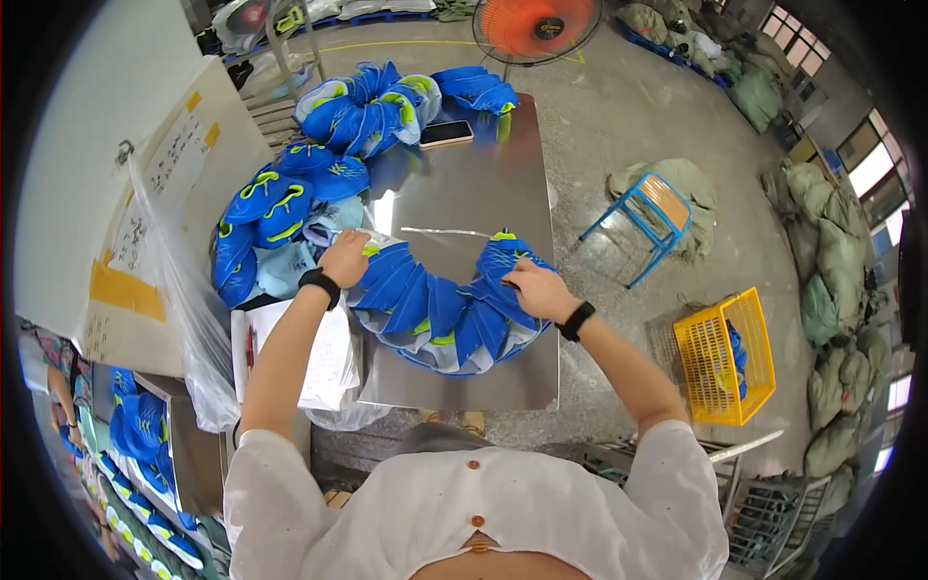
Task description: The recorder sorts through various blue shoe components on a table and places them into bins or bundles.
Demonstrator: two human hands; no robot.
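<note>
Workshop w/ concrete floor; steel desk in the middle, shiny top. Fanned row of blue shoe uppers w/ lime trim curves along desk's near edge, from near-left corner round toward right edge.

Left hand sits on the row's left end, fingers curled down onto the top piece; can't tell if it's gripping or just pressing. Right hand on the row's right end, fingers bent together, tips pinching an upper's edge. Both wrists w/ black bands.

More blue uppers: a pile at desk's left edge, another fanned bunch at far-left corner, a smaller stack at far edge. Phone lies flat near far edge, just beside the bunch. Paper sheets hang off near-left corner.

Off the desk: orange fan beyond far edge, blue-frame stool to the right, yellow basket on floor near right, green sacks along the wall.
</note>
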